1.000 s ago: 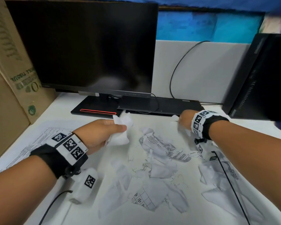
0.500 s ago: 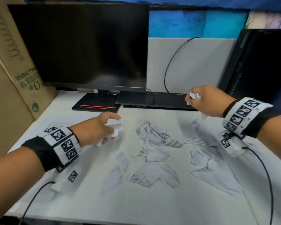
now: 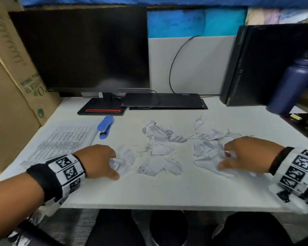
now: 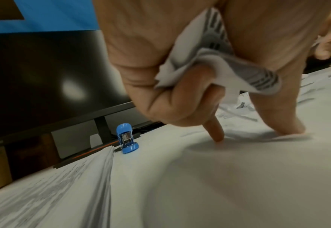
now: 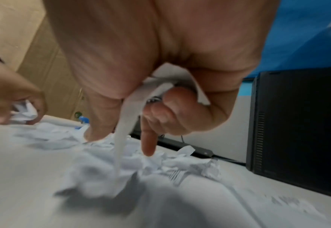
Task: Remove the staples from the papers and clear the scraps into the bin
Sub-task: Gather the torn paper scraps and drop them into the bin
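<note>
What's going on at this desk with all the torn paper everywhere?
A person is gathering torn paper scraps off a white desk. The left hand grips a crumpled scrap while its fingertips press on the desk. The right hand also holds a scrap and reaches into the pile. A blue stapler sits beside a stack of printed sheets. Many scraps are not yet collected, and no bin is in view.

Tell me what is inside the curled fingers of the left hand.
The left hand grips a crumpled paper scrap with printed lines, bunched against the palm by its curled fingers, while the index finger and thumb reach down to the desk. Whether more is tucked deeper is hidden.
</note>
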